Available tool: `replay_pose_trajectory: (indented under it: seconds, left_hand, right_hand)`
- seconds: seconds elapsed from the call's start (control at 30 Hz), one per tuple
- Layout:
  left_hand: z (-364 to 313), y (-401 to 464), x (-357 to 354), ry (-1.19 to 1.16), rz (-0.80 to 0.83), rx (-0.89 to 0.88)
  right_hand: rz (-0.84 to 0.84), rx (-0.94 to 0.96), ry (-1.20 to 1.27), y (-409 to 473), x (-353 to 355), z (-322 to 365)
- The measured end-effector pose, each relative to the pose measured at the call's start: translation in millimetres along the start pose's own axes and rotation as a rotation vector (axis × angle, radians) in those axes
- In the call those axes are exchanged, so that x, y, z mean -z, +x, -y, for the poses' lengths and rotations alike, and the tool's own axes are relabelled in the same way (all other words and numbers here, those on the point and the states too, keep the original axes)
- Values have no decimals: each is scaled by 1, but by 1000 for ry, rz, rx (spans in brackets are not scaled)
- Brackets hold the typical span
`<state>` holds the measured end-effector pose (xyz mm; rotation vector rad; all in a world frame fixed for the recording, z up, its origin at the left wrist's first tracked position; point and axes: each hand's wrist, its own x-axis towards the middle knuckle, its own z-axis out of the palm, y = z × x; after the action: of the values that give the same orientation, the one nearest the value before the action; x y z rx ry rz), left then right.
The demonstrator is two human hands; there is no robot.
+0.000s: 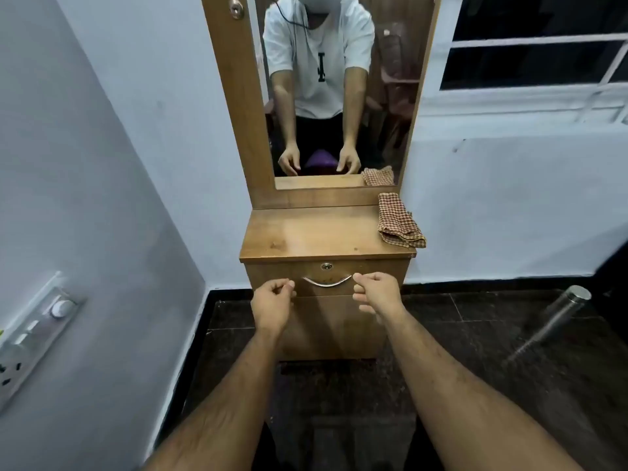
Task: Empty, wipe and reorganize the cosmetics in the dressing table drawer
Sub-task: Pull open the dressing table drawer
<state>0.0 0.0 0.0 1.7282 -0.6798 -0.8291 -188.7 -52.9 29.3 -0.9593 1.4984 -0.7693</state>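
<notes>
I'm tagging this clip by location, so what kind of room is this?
Probably a bedroom or dressing corner in a home: a wooden dressing table with a tall mirror and a closed drawer, set against a painted wall beside a window.

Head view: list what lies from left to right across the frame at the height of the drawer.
Switch panel on the wall → left hand → drawer handle → right hand → steel cylinder leaning over the dark floor.
</notes>
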Motion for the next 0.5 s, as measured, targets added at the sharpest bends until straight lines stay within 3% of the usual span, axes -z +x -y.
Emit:
replay_pose_trajectory:
  seconds: [0.2, 0.5]
  left_hand:
    - [19, 40, -34, -264, 31, 236]
    - [28, 67, -63, -405, 41, 349]
  right_hand:
    - [-38, -196, 76, 51, -22, -14]
    - [63, -256, 54, 82, -40, -19]
